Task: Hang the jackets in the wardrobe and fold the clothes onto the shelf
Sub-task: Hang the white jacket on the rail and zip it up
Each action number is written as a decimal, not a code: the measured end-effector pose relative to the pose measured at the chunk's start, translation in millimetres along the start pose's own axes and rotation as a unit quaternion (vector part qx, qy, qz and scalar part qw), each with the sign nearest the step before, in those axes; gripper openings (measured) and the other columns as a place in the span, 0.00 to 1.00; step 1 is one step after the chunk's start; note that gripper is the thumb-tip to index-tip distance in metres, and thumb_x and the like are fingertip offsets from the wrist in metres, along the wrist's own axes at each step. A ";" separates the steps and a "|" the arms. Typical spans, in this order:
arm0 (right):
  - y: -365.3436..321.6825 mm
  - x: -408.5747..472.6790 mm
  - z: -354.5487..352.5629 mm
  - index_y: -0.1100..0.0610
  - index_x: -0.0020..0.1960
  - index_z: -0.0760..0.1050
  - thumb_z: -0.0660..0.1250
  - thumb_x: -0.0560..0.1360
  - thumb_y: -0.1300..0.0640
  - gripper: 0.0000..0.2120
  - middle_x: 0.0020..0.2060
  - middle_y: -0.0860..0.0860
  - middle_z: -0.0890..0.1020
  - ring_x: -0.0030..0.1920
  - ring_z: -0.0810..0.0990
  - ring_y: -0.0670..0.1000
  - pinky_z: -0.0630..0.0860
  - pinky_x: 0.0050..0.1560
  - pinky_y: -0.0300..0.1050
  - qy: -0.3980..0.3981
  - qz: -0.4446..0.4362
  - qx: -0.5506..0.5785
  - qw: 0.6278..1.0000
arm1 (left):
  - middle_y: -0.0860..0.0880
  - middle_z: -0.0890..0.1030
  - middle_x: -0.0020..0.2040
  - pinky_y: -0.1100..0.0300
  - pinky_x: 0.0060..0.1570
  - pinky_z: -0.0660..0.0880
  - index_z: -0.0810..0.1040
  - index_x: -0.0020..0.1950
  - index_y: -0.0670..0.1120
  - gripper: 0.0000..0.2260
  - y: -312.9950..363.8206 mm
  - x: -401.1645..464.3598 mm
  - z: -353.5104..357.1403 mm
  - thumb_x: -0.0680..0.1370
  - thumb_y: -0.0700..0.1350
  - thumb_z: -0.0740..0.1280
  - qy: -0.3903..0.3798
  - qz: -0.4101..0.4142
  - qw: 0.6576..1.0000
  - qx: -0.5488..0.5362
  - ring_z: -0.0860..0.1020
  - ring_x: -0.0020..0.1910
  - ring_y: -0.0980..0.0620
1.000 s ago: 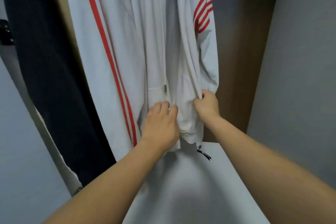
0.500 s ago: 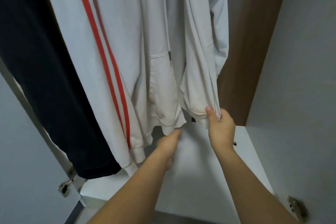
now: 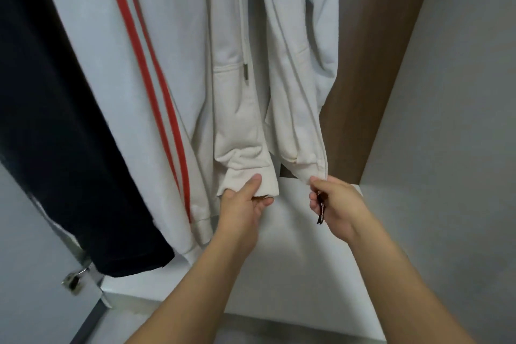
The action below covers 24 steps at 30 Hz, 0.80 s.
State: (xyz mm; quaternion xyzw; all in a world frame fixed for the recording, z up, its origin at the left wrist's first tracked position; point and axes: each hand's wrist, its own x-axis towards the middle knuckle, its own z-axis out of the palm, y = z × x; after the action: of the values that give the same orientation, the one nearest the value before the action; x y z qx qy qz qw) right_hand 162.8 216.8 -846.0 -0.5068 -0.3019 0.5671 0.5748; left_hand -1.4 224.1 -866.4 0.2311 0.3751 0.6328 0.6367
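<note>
Two hands pinch hem of white jacket (image 3: 240,70) hanging in wardrobe: left hand (image 3: 242,208) grips left front panel, right hand (image 3: 339,208) grips right hem corner. Dark garment (image 3: 64,126) hangs left.

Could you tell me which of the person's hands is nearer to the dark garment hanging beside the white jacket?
The left. The left hand grips the white jacket hem, nearer the dark garment at the far left. The right hand holds the hem's other corner, farther right.
</note>
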 end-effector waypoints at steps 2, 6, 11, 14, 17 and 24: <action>-6.8 -13.0 -0.7 0.61 0.42 0.75 0.61 0.76 0.64 0.06 0.34 0.53 0.75 0.31 0.73 0.49 0.71 0.35 0.41 -0.044 0.056 0.095 0.993 | 0.46 0.84 0.46 0.60 0.36 0.79 0.79 0.54 0.45 0.07 20.6 -16.8 -9.1 0.79 0.36 0.67 -0.059 -0.018 0.998 0.030 0.82 0.38 0.51; -15.2 -39.9 5.7 0.59 0.58 0.79 0.58 0.78 0.64 0.14 0.35 0.51 0.82 0.28 0.78 0.47 0.76 0.31 0.38 -0.078 0.080 0.123 0.986 | 0.44 0.83 0.39 0.62 0.31 0.77 0.80 0.48 0.42 0.03 54.0 -39.4 -20.4 0.76 0.35 0.69 -0.152 -0.107 0.973 0.138 0.81 0.32 0.52; -3.0 -75.9 9.3 0.54 0.45 0.72 0.67 0.70 0.68 0.12 0.33 0.51 0.79 0.29 0.74 0.46 0.73 0.34 0.37 -0.059 0.097 0.172 0.978 | 0.48 0.80 0.34 0.65 0.26 0.66 0.78 0.42 0.44 0.06 68.7 -43.6 -23.0 0.77 0.34 0.67 -0.209 -0.064 0.942 0.253 0.73 0.26 0.55; -5.5 -89.7 8.4 0.57 0.43 0.72 0.70 0.64 0.66 0.11 0.35 0.53 0.78 0.31 0.75 0.48 0.75 0.36 0.39 -0.068 0.135 0.174 0.973 | 0.49 0.76 0.34 0.63 0.28 0.64 0.76 0.41 0.45 0.08 68.2 -38.0 -25.3 0.72 0.33 0.64 -0.219 -0.075 0.956 0.182 0.70 0.27 0.54; -11.8 -92.3 12.5 0.60 0.42 0.76 0.71 0.64 0.65 0.08 0.36 0.54 0.78 0.32 0.75 0.50 0.76 0.34 0.40 -0.056 0.170 0.142 0.974 | 0.47 0.74 0.36 0.60 0.30 0.68 0.70 0.37 0.45 0.05 63.0 -31.8 -29.7 0.66 0.37 0.58 -0.194 -0.150 0.968 0.060 0.73 0.30 0.50; -2.6 -89.4 22.6 0.61 0.48 0.77 0.71 0.66 0.65 0.11 0.36 0.56 0.82 0.31 0.77 0.51 0.75 0.33 0.39 -0.090 0.211 0.142 0.963 | 0.47 0.84 0.39 0.61 0.31 0.71 0.71 0.43 0.44 0.12 50.1 -12.1 -37.1 0.78 0.51 0.67 -0.064 -0.208 0.976 -0.033 0.78 0.29 0.52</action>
State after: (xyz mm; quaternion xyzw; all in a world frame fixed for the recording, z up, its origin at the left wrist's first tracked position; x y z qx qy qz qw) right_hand 127.3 137.0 -816.4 -0.4188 -0.1549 0.7560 0.4786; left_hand -60.7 210.2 -848.3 0.1668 0.3524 0.4830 0.7840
